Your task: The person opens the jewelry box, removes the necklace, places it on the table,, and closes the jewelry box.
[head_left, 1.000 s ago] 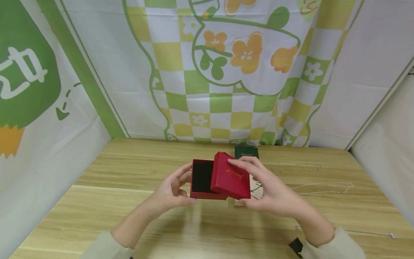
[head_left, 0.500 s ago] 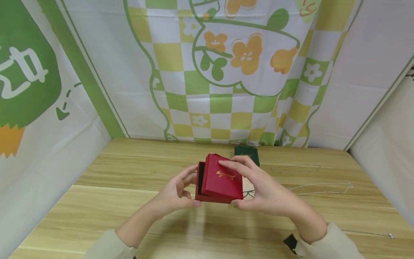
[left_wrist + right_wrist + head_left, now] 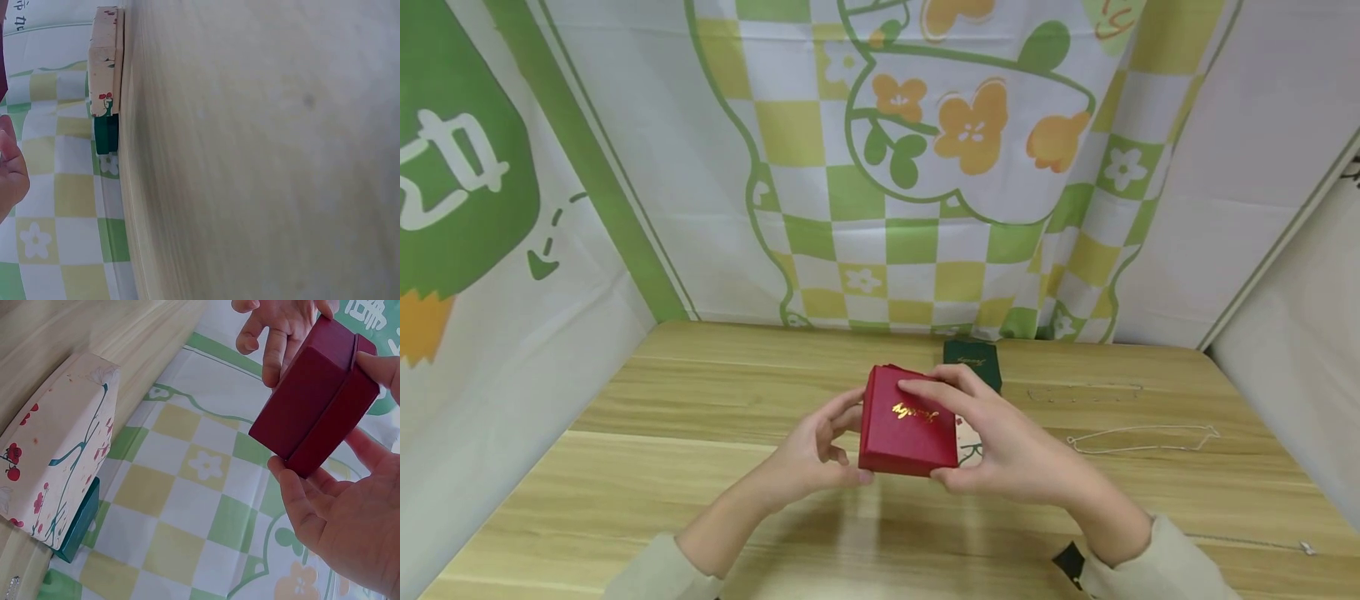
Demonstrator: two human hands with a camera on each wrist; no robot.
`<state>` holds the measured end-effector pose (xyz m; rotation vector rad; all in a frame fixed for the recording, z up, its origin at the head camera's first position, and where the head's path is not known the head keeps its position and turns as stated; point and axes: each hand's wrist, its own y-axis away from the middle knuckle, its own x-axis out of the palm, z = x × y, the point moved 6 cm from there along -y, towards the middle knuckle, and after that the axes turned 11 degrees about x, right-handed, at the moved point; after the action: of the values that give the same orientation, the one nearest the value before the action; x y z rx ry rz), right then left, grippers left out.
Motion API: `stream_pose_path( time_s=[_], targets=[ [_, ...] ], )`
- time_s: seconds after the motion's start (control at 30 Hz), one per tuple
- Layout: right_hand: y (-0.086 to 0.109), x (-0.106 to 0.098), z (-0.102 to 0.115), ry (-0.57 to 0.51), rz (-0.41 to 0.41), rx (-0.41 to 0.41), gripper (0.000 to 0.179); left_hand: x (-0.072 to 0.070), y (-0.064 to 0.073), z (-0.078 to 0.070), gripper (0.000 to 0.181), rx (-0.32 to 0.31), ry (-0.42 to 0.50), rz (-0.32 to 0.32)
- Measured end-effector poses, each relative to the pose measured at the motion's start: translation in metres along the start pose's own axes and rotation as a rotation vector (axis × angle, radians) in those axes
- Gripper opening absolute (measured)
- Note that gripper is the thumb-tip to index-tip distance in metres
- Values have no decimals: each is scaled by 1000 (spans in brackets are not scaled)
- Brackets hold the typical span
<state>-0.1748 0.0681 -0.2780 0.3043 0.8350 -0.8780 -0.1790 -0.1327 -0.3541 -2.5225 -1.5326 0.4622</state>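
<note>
A red jewelry box (image 3: 908, 433) with gold lettering is held up above the table, its lid (image 3: 337, 406) sitting over the body (image 3: 306, 381). My left hand (image 3: 817, 450) grips the box by its left side, thumb at the lower front corner. From the right, my right hand (image 3: 1011, 446) holds the lid between its thumb at the front edge and its fingers over the top and far side. Both hands also show around the box in the right wrist view. The inside of the box is hidden.
Behind the hands stand a dark green box (image 3: 973, 360) and a cream flower-patterned box (image 3: 69, 437), partly covered in the head view. Thin necklaces (image 3: 1142, 450) lie on the right of the wooden table (image 3: 700, 467). A small black piece (image 3: 1070, 562) lies by the right sleeve.
The lid has slid left and down over the box, covering the black interior that showed before. My right hand moved left with it; my left hand shifted slightly right.
</note>
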Motion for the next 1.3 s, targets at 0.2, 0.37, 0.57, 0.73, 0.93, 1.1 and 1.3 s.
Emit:
stream_pose_path(
  time_s=[0.2, 0.37, 0.57, 0.73, 0.93, 1.1, 1.3],
  targets=[
    [0, 1, 0, 38, -6, -17, 79, 1, 0, -1, 89, 32, 5, -1],
    [0, 2, 0, 40, 2, -20, 80, 0, 0, -1, 89, 47, 15, 2],
    [-1, 5, -1, 47, 20, -30, 79, -2, 0, -4, 91, 55, -18, -3],
    [-1, 7, -1, 60, -8, -67, 82, -3, 0, -7, 90, 83, -37, -6],
    [3, 8, -3, 17, -38, -124, 85, -3, 1, -14, 89, 159, -65, -11],
    [4, 4, -21, -340, 60, 1, 81, 0, -4, -20, 90, 180, -61, -22],
    [2, 10, -44, -672, 262, 209, 63, 1, -8, -19, 90, 144, -49, -62]
  ],
)
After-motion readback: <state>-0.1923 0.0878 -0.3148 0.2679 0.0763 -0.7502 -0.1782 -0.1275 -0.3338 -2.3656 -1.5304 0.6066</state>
